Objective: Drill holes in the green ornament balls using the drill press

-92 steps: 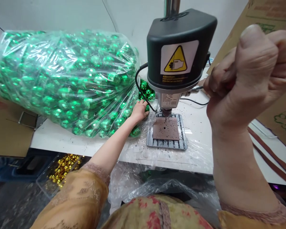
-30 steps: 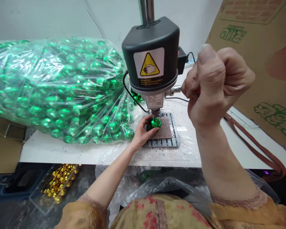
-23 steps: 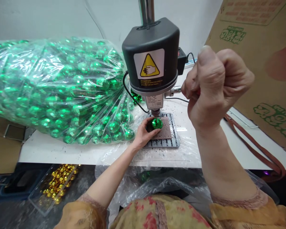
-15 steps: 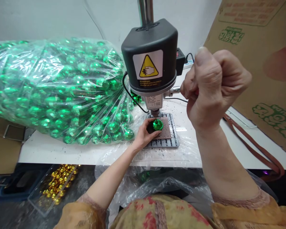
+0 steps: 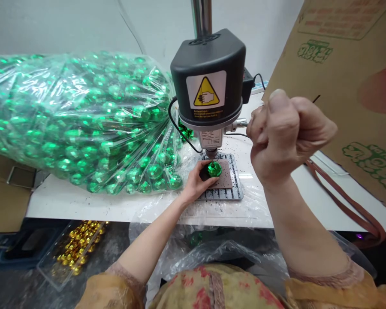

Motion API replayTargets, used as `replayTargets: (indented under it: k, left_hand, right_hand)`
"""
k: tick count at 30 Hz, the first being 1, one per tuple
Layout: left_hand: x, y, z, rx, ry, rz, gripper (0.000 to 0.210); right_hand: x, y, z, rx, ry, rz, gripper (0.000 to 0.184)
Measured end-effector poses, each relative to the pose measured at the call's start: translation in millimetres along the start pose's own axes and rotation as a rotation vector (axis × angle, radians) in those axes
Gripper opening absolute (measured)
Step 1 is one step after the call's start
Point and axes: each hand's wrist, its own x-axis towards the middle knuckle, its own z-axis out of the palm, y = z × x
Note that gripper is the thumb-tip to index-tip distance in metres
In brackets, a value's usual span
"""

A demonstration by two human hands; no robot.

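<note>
My left hand (image 5: 196,182) pinches a shiny green faceted ball (image 5: 214,169) between thumb and fingers. The ball rests on a brown board (image 5: 224,178) lying on the slotted metal base (image 5: 237,189) of a small bench drill press (image 5: 209,86). Directly above the ball is the machine's chuck (image 5: 211,152); whether a bit touches it I cannot tell. My right hand (image 5: 286,133) is raised and closed around the machine's side lever (image 5: 240,123), most of which the fingers hide. Dark specks litter the board and base.
A large clear bag of green balls (image 5: 83,124) fills the table's left side. On the right lean a cardboard box (image 5: 350,86) and a brown strap (image 5: 341,197). Crumpled plastic film (image 5: 167,210) drapes over the front edge. Below left sits a bin of gold balls (image 5: 80,244).
My right hand has come down a little with the lever. My left hand keeps its hold on the ball, and the whole view has shifted slightly.
</note>
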Motion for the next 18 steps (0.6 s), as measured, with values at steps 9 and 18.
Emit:
replayTargets:
  k: [9, 18]
  left_hand:
    - [-0.8, -0.3, 0.0, -0.017, -0.023, 0.007, 0.059]
    - [-1.3, 4.5, -0.8, -0.022, -0.030, -0.001, 0.057]
  right_hand:
    - [-16.3, -2.9, -2.2, -0.044, 0.059, -0.036, 0.060]
    - [-19.8, 7.8, -1.7, 0.007, 0.106, -0.111, 0.057]
